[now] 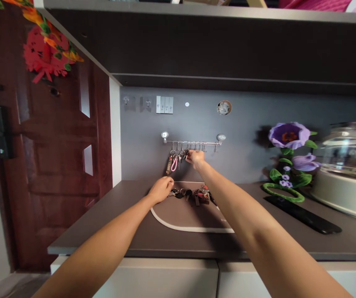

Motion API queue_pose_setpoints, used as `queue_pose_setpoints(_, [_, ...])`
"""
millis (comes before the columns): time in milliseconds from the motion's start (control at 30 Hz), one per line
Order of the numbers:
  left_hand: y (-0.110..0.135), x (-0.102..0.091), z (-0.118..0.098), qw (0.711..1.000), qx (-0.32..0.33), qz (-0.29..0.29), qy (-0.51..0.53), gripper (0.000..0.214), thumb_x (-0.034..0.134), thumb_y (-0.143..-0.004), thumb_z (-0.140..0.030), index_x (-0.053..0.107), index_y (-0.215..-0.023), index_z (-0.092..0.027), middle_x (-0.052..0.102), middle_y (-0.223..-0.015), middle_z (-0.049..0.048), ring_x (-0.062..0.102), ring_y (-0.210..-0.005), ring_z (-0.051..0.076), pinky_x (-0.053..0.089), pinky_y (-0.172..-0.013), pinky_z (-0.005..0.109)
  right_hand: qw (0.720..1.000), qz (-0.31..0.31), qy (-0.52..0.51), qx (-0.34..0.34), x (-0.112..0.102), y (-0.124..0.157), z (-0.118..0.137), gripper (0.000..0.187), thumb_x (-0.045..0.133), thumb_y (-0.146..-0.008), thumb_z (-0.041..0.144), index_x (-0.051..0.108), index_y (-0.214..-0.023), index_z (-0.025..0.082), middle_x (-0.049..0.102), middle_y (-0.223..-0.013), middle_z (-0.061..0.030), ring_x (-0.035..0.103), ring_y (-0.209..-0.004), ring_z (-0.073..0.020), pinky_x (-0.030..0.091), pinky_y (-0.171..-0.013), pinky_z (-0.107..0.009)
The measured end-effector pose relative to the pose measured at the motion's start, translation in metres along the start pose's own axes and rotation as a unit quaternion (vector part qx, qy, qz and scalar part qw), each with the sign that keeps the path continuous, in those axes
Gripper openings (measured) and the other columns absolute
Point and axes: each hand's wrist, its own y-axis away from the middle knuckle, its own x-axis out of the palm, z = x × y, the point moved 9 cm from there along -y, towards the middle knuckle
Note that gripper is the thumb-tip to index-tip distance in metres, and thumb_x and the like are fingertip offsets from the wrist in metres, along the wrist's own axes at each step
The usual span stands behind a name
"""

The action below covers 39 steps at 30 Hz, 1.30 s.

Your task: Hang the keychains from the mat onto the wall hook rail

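Observation:
A chrome hook rail is fixed to the grey wall. My right hand is raised to it, fingers pinched around a small dark key at the hooks. Left of those fingertips hang several keys, a pink loop strap and a brown key fob. My left hand rests with curled fingers on the back left of a brown mat, beside a row of loose keys. What its fingers hold, if anything, is hidden. A reddish keychain bunch lies at the right of that row.
A dark shelf overhangs the counter. To the right are a purple flower ornament, a black flat object and a white appliance with a clear dome. A brown door stands at the left.

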Motion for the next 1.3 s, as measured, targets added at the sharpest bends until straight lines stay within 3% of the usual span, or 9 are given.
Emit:
queue_pose_setpoints(267, [0.000,0.000,-0.001,1.000,0.004,0.010,-0.005,0.024,0.035,-0.083,-0.021,0.059,-0.087,-0.017,0.060,-0.088,0.0060,0.054,-0.081,0.016,0.040,-0.074,0.028,1.000,0.008,0.013,0.011,-0.006,0.004,-0.012,0.014,0.044,-0.074,0.005,0.049,-0.065,0.015,0.051,-0.053,0.0030,0.049,-0.046,-0.0054,0.048,-0.049,-0.020])
queue_pose_setpoints(533, [0.001,-0.001,0.002,1.000,0.002,0.010,-0.013,0.026,0.034,-0.083,-0.023,0.060,-0.089,-0.018,0.061,-0.088,0.0064,0.054,-0.083,0.017,0.041,-0.076,0.029,0.998,0.055,0.035,-0.009,-0.007,0.003,-0.013,0.012,0.050,-0.070,0.007,0.049,-0.061,0.015,0.048,-0.050,0.0046,0.046,-0.045,-0.0040,0.044,-0.050,-0.016])
queue_pose_setpoints(733, [0.001,-0.005,0.001,1.000,0.005,0.010,-0.009,0.026,0.035,-0.083,-0.022,0.059,-0.089,-0.017,0.061,-0.091,0.0063,0.055,-0.086,0.017,0.040,-0.078,0.028,0.998,0.030,0.047,-0.016,-0.020,0.003,-0.018,0.009,0.052,-0.066,0.006,0.056,-0.069,0.014,0.053,-0.056,0.0028,0.047,-0.049,-0.0051,0.042,-0.053,-0.018])
queue_pose_setpoints(867, [0.001,-0.006,0.004,1.000,-0.004,0.008,-0.009,0.026,0.036,-0.083,-0.024,0.060,-0.089,-0.017,0.060,-0.089,0.0070,0.055,-0.082,0.017,0.041,-0.075,0.028,0.994,-0.005,0.104,-0.041,-0.030,0.013,-0.019,0.012,0.051,-0.066,0.008,0.059,-0.074,0.013,0.056,-0.059,0.0021,0.046,-0.050,-0.0059,0.041,-0.056,-0.019])
queue_pose_setpoints(1000, [0.002,-0.005,0.007,1.000,-0.012,0.019,-0.012,0.027,0.037,-0.083,-0.026,0.060,-0.093,-0.016,0.059,-0.089,0.0072,0.055,-0.080,0.016,0.042,-0.074,0.028,0.987,0.041,0.142,-0.067,-0.021,0.031,-0.023,0.015,0.050,-0.068,0.011,0.062,-0.077,0.012,0.060,-0.064,-0.0001,0.050,-0.056,-0.0075,0.043,-0.061,-0.020])
queue_pose_setpoints(1167, [0.004,-0.003,0.005,0.999,0.003,0.038,-0.031,0.028,0.039,-0.083,-0.028,0.060,-0.097,-0.015,0.059,-0.090,0.0071,0.055,-0.082,0.016,0.042,-0.077,0.028,0.966,0.110,0.214,-0.100,-0.010,0.057,-0.037,0.018,0.049,-0.074,0.015,0.061,-0.087,0.011,0.066,-0.081,-0.0053,0.058,-0.071,-0.0095,0.044,-0.072,-0.023])
queue_pose_setpoints(1300, [0.004,0.000,0.008,0.997,0.005,0.058,-0.046,0.028,0.043,-0.082,-0.028,0.061,-0.099,-0.016,0.060,-0.092,0.0067,0.055,-0.084,0.016,0.042,-0.078,0.028,0.913,0.155,0.338,-0.169,-0.004,0.080,-0.042,0.020,0.049,-0.077,0.016,0.061,-0.093,0.012,0.066,-0.092,-0.0077,0.060,-0.083,-0.0120,0.043,-0.079,-0.025])
